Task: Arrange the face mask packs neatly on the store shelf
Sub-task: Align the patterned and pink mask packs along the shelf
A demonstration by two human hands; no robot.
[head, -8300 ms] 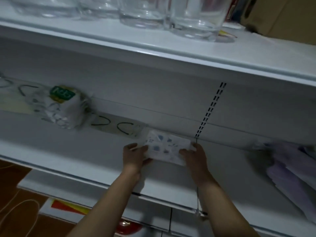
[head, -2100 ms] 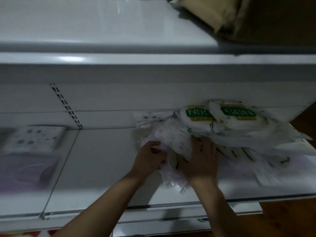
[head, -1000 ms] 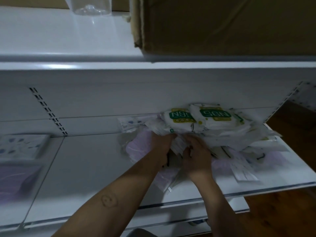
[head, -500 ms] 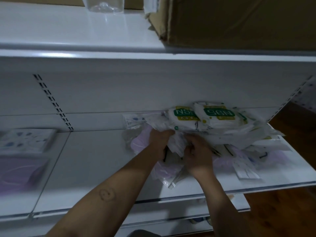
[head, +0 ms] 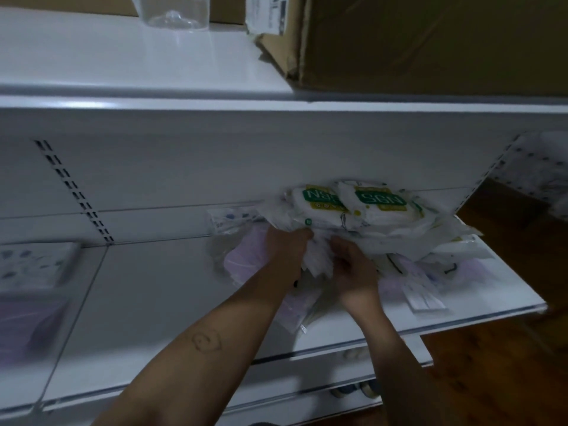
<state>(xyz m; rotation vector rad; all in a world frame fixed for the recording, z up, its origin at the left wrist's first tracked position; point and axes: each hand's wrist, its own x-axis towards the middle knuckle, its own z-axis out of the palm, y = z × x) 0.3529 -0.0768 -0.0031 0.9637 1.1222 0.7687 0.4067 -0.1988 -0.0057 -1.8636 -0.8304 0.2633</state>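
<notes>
White crinkled plastic mask pack (head: 319,262) is gripped from both sides by curled left hand (head: 284,250) and right hand (head: 353,269), forearms extended over white metal shelf (head: 153,302).

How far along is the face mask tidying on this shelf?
Done: a patterned pack and a purple pack lie flat at the left end of the shelf. In hand: the left hand and right hand grip packs in the jumbled pile. Left: most of that pile, green-labelled packs on top, is unsorted.
</notes>
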